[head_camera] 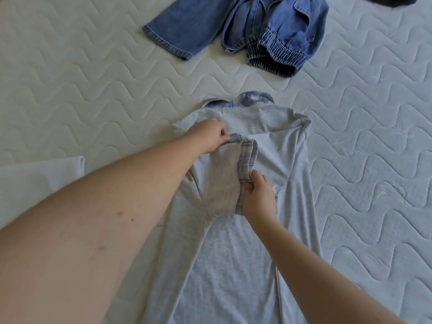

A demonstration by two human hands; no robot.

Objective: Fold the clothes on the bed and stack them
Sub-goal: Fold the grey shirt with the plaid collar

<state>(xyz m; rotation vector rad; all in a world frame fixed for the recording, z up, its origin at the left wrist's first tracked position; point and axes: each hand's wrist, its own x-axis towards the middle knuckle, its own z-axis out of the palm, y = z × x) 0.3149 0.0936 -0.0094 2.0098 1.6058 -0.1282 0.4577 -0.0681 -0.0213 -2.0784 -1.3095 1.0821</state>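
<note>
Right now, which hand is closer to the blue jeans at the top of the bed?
Left. The left hand pinches the sleeve cuff higher on the grey shirt, nearer the jeans. The right hand grips the same sleeve's plaid edge lower down, farther away.

A white quilted mattress (pixel 93 73) with a wavy stitched pattern fills the view. At 1 o'clock, a dark object (pixel 388 0) sits cut off by the top edge.
</note>
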